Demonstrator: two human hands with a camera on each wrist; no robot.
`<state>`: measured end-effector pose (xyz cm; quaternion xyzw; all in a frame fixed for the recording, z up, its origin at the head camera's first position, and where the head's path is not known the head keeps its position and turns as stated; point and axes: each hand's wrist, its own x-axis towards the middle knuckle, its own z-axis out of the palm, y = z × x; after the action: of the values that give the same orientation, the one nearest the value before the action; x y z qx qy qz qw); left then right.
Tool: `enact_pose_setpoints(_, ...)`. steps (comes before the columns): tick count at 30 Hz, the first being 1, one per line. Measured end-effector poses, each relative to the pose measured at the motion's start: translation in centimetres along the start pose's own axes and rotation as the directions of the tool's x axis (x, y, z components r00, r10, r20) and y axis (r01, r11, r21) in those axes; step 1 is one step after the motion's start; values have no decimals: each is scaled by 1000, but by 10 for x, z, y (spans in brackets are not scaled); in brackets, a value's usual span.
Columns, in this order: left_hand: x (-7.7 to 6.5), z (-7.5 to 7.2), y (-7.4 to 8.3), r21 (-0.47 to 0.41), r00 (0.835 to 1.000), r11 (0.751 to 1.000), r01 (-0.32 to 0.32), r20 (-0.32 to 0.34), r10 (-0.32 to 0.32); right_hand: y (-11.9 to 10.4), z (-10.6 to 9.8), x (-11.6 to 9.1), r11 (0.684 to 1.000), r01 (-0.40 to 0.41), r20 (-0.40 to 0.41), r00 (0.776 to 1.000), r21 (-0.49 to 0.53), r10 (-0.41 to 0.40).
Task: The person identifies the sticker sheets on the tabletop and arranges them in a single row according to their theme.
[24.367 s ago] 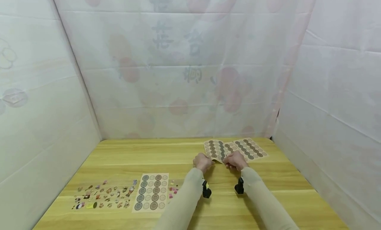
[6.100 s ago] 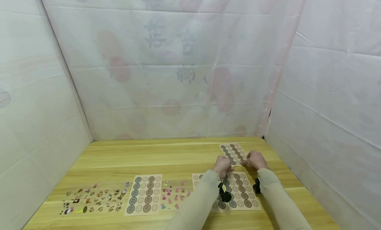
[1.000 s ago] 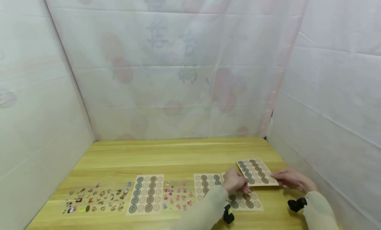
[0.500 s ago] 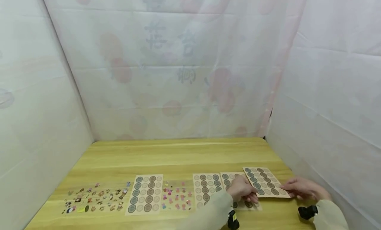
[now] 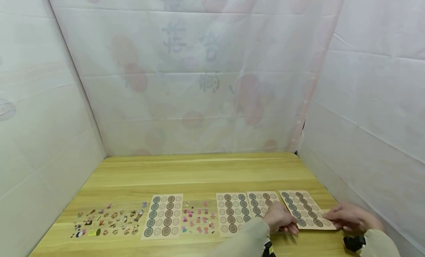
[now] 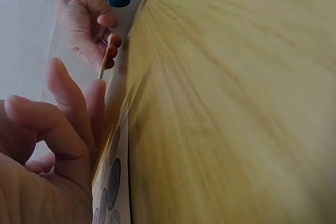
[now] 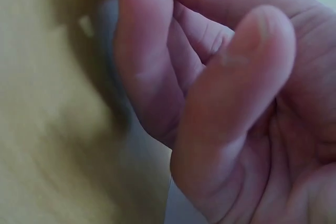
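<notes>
A beige sheet of round stickers (image 5: 307, 209) in dark and pale columns lies close over the table at the right, its near edge slightly raised. My right hand (image 5: 348, 216) pinches its near right corner between thumb and fingers. At the near left corner, my left hand (image 5: 280, 217) grips the same sheet, and in the left wrist view the sheet's thin edge runs between both hands. Under the left hand lies another sticker sheet (image 5: 260, 205), partly covered by the hand and sleeve. Curled fingers (image 7: 226, 98) fill the right wrist view, where the sheet is hardly visible.
Further left in the row lie a sticker sheet (image 5: 232, 211), a clear sheet of pink stickers (image 5: 198, 219), another round-sticker sheet (image 5: 162, 216) and a clear sheet of small mixed stickers (image 5: 111, 220). White cloth walls (image 5: 199, 102) enclose the wooden table (image 5: 186, 172).
Over the last second, both hands have brought the sheet nearer and to the right, lowering it beside the other sheet. Earlier, it lay at the back right of the table.
</notes>
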<state>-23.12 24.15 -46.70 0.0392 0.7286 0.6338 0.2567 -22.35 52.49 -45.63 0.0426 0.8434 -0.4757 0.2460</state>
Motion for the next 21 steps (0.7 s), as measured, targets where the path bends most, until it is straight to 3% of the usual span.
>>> enact_pose_setpoints(6, 4, 2, -2, 27, 1000, 999, 19, -16, -19, 1, 2, 1, 1000, -19, -15, 1000, -16, 19)
enact_pose_setpoints(12, 7, -2, -9, 45, 1000, 999, -6, -16, 7, -2, 8, 5, 999, -43, -41, 998, -27, 42)
enact_pose_setpoints(17, 6, -5, -8, 92, 999, 996, -22, -28, 25, -4, 6, 7, 997, -72, -57, 996, -9, 72)
enact_pose_setpoints(21, 2, -8, -7, 82, 999, 996, -38, -15, 40, -3, 4, 5, 998, -66, -61, 996, -8, 65)
